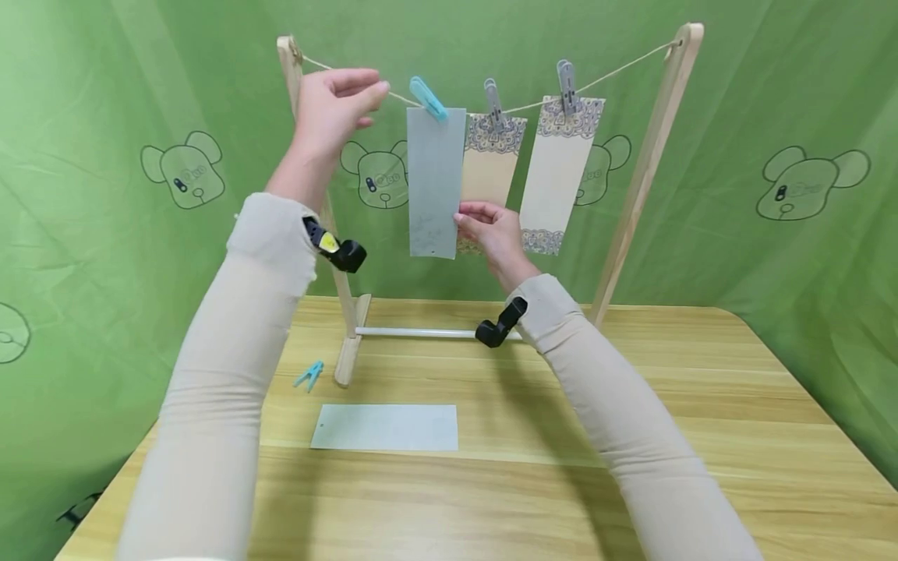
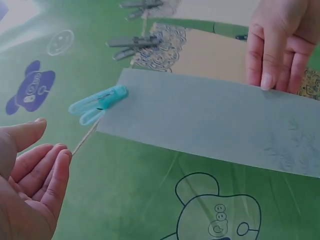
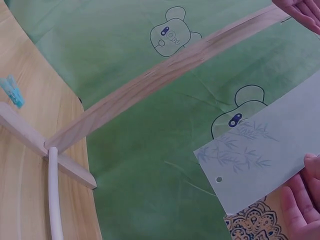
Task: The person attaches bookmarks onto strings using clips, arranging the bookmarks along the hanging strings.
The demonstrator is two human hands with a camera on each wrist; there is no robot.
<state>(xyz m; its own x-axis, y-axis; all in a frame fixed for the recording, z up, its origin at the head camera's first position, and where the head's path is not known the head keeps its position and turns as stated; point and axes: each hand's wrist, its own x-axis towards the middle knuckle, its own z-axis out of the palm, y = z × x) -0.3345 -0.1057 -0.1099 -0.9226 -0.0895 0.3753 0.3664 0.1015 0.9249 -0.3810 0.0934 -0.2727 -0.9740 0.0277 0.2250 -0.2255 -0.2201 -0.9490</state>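
Observation:
A pale blue paper card (image 1: 435, 183) with a faint bamboo print hangs upright from the string (image 1: 405, 100), held at its top by a light blue clothespin (image 1: 429, 98). My right hand (image 1: 496, 234) pinches the card's right edge, low down, thumb in front and fingers behind. To the left of the clothespin, my left hand (image 1: 337, 109) is raised by the string, fingers loosely bent with nothing between them. Beside the blue card hang a tan patterned card (image 1: 487, 175) and a cream patterned card (image 1: 554, 171), each under a grey clothespin (image 1: 494, 105).
Wooden posts (image 1: 641, 175) carry the string at either side, with a white rod (image 1: 417, 333) low between them. On the table (image 1: 666, 467) lie a second pale blue card (image 1: 386, 427) and a loose light blue clothespin (image 1: 309, 375). A green curtain (image 1: 793, 101) stands behind.

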